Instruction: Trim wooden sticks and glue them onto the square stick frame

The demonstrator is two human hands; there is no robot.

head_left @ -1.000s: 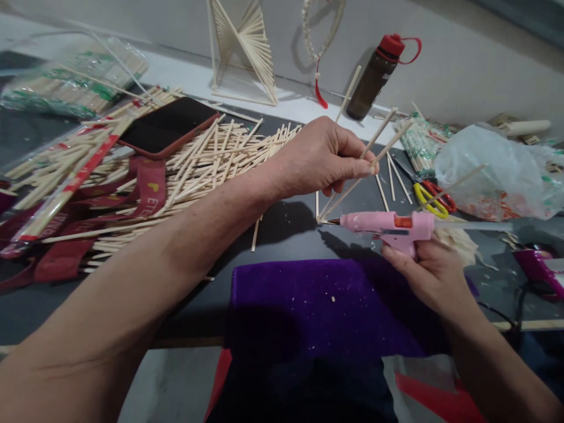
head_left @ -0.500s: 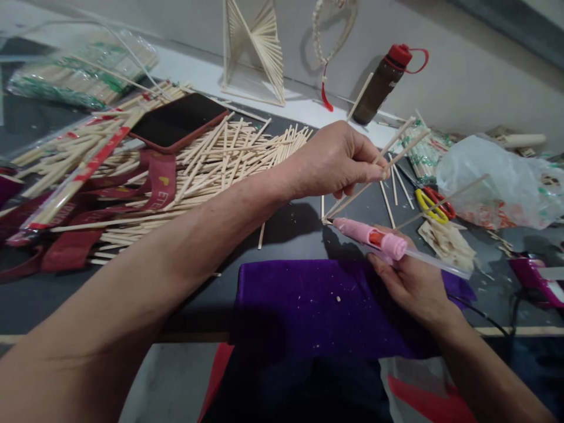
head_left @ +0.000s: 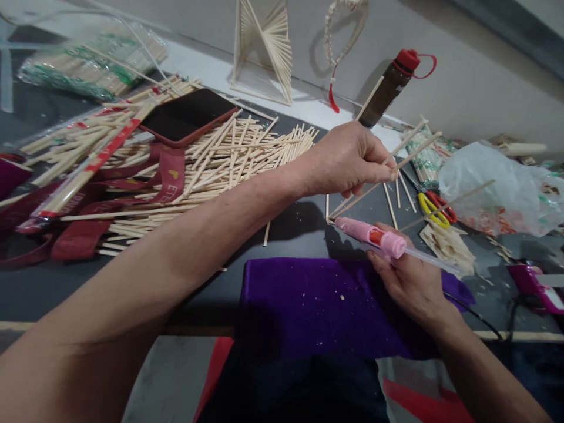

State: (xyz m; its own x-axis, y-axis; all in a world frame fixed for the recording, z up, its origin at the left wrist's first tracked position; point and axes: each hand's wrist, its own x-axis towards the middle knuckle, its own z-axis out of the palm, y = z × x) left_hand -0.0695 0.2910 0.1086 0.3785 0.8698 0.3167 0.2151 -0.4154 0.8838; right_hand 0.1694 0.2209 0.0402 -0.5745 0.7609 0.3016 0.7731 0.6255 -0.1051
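Note:
My left hand (head_left: pixel 359 158) pinches thin wooden sticks (head_left: pixel 416 154) that slant from upper right down to a corner joint on the grey table. Wrapped round a pink glue gun (head_left: pixel 370 235) is my right hand (head_left: pixel 408 273). The gun's dark nozzle points left and meets or nearly meets the low end of the sticks; the exact contact is too small to tell. A clear glue stick (head_left: pixel 434 261) juts from the gun's back end. Below the hands lies a purple cloth (head_left: pixel 308 305) with small crumbs on it.
Loose sticks (head_left: pixel 238 153) pile at the left, beside a phone (head_left: pixel 189 116) and a dark red strap (head_left: pixel 170 176). A stick model (head_left: pixel 264 53) and a bottle (head_left: pixel 385 88) stand behind. Scissors (head_left: pixel 434 208), a plastic bag (head_left: pixel 502 185) and a magenta tool (head_left: pixel 531 285) are at the right.
The view has shifted slightly, so most things appear a little farther right. Both hands keep their holds, and the nozzle remains by the sticks' low end.

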